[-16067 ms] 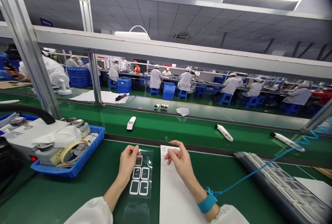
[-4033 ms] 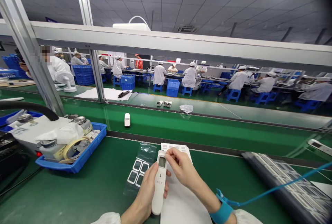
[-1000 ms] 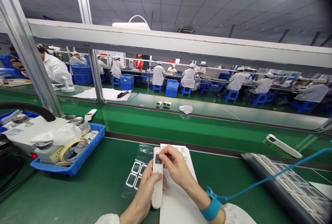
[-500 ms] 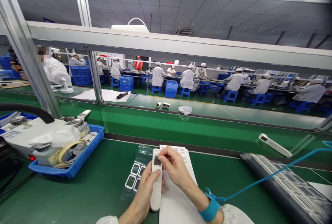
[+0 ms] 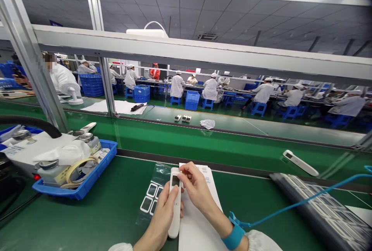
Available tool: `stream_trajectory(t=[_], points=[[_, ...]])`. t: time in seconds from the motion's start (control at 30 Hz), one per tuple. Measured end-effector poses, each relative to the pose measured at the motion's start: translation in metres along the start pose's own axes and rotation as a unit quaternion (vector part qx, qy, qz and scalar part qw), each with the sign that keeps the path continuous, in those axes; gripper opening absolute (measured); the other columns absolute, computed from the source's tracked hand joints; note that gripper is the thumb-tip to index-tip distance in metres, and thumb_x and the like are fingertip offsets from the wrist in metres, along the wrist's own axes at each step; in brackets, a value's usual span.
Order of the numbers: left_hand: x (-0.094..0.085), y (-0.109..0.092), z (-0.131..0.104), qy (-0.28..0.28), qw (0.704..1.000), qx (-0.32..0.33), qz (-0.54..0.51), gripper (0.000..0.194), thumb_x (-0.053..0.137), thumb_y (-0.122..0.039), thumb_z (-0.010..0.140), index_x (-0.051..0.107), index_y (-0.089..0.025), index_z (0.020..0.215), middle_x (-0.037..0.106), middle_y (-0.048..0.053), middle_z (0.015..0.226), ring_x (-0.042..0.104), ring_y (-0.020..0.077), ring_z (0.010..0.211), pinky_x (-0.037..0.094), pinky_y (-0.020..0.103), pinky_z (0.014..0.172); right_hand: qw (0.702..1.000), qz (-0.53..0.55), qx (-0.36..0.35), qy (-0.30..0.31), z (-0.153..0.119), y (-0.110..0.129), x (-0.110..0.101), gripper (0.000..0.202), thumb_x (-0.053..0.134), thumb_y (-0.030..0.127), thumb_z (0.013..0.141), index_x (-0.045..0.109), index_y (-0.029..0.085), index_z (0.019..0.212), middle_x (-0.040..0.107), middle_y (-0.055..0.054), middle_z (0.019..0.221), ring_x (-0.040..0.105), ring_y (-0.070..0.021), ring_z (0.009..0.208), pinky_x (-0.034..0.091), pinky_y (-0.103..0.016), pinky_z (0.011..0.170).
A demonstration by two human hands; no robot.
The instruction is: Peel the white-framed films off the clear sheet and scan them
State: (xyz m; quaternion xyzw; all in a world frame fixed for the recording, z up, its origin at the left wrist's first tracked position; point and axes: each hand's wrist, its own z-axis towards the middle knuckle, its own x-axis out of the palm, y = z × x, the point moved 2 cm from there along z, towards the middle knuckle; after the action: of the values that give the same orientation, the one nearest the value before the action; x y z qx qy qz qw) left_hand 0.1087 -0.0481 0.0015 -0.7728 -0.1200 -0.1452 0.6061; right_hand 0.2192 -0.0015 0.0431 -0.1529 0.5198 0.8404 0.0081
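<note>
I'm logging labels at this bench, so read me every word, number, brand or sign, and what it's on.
None can be read.
White papers: print near the top, too small.
White handheld device: marks below the screen, too small.
White box at left: printed lines, too blurred.
Hanging blue sign: too far off and blurred.

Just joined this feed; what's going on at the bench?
The left hand holds a slim white plastic device while the right hand has fingertips by its dark screen; whether they pinch anything is unclear. A clear plastic sheet with white-rimmed rounded squares lies on the green table, beside white paper.
</note>
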Motion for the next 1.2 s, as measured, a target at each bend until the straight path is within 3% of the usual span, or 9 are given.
stream_trajectory(t=[0.13,0.3,0.5,0.63,0.83,0.93,1.03,1.13,1.2], points=[[0.002,-0.001,-0.004,0.024,1.0,-0.008,0.015,0.055,0.053,-0.057,0.081,0.045,-0.017,0.118,0.053,-0.003,0.06,0.048,0.0114,0.052,0.041,0.021,0.053,0.998,-0.018,0.002,0.059,0.003,0.003,-0.004,0.031,0.063,0.024,0.081,0.06,0.025,0.112,0.053,-0.004,0.105,0.052,-0.0142,0.068,0.044,-0.026,0.058],[0.006,-0.011,-0.012,0.009,1.0,0.008,0.026,0.056,0.061,-0.057,0.074,0.05,-0.019,0.113,0.058,-0.001,0.067,0.049,0.0112,0.049,0.043,0.022,0.05,0.997,0.03,0.003,0.078,0.006,0.002,-0.004,0.02,0.06,0.036,0.086,0.071,0.024,0.098,0.051,-0.005,0.099,0.052,-0.0151,0.071,0.043,-0.026,0.056],[0.007,-0.014,-0.01,0.008,0.997,0.041,0.062,0.042,0.062,-0.057,0.073,0.052,-0.02,0.087,0.047,-0.005,0.053,0.042,0.0087,0.039,0.035,0.019,0.037,0.992,0.064,0.028,0.101,0.009,-0.002,-0.009,0.037,0.054,0.053,0.088,0.073,0.022,0.094,0.049,-0.006,0.097,0.05,-0.0138,0.069,0.042,-0.023,0.05],[0.008,-0.012,-0.008,0.065,0.992,0.056,0.088,0.041,0.052,-0.06,0.081,0.044,-0.02,0.087,0.041,-0.009,0.048,0.039,0.0079,0.036,0.037,0.02,0.037,0.987,0.056,0.029,0.148,0.009,-0.001,-0.013,0.041,0.065,0.053,0.081,0.069,0.022,0.106,0.054,-0.007,0.098,0.05,-0.0128,0.065,0.043,-0.023,0.05],[0.006,-0.013,-0.007,0.144,0.983,0.056,0.102,0.038,0.044,-0.058,0.086,0.044,-0.019,0.088,0.048,-0.006,0.061,0.043,0.0061,0.039,0.039,0.019,0.039,0.989,0.045,0.064,0.126,0.014,0.0,-0.024,0.048,0.051,0.06,0.087,0.072,0.017,0.09,0.056,-0.007,0.093,0.048,-0.0077,0.046,0.038,-0.023,0.04],[0.001,-0.015,-0.004,0.166,0.979,0.024,0.119,0.04,0.039,-0.059,0.087,0.044,-0.019,0.088,0.052,-0.004,0.066,0.046,0.0064,0.041,0.039,0.017,0.039,0.979,-0.014,0.009,0.201,0.017,0.014,-0.036,0.04,0.062,0.057,0.082,0.071,0.02,0.095,0.057,-0.007,0.105,0.054,-0.0138,0.065,0.042,-0.024,0.051],[-0.004,-0.019,0.0,0.164,0.97,0.028,0.178,0.043,0.033,-0.062,0.087,0.044,-0.02,0.084,0.052,-0.004,0.06,0.045,0.0076,0.038,0.034,0.016,0.032,0.956,-0.079,-0.017,0.281,0.016,0.029,-0.041,0.04,0.075,0.05,0.074,0.068,0.024,0.104,0.06,-0.005,0.102,0.053,-0.0185,0.079,0.041,-0.024,0.057],[-0.008,-0.023,0.001,0.151,0.952,0.071,0.257,0.043,0.029,-0.06,0.089,0.045,-0.021,0.083,0.049,-0.004,0.058,0.044,0.0084,0.037,0.031,0.016,0.029,0.954,-0.129,-0.019,0.271,0.014,0.037,-0.036,0.022,0.065,0.041,0.086,0.069,0.022,0.096,0.061,-0.004,0.094,0.052,-0.0167,0.074,0.039,-0.024,0.058],[-0.009,-0.026,0.001,0.141,0.937,0.094,0.306,0.043,0.026,-0.059,0.09,0.046,-0.021,0.084,0.048,-0.005,0.057,0.043,0.0082,0.036,0.031,0.016,0.029,0.957,-0.147,-0.031,0.248,0.014,0.036,-0.031,0.024,0.052,0.034,0.094,0.069,0.02,0.085,0.062,-0.004,0.088,0.052,-0.016,0.071,0.038,-0.025,0.059]])
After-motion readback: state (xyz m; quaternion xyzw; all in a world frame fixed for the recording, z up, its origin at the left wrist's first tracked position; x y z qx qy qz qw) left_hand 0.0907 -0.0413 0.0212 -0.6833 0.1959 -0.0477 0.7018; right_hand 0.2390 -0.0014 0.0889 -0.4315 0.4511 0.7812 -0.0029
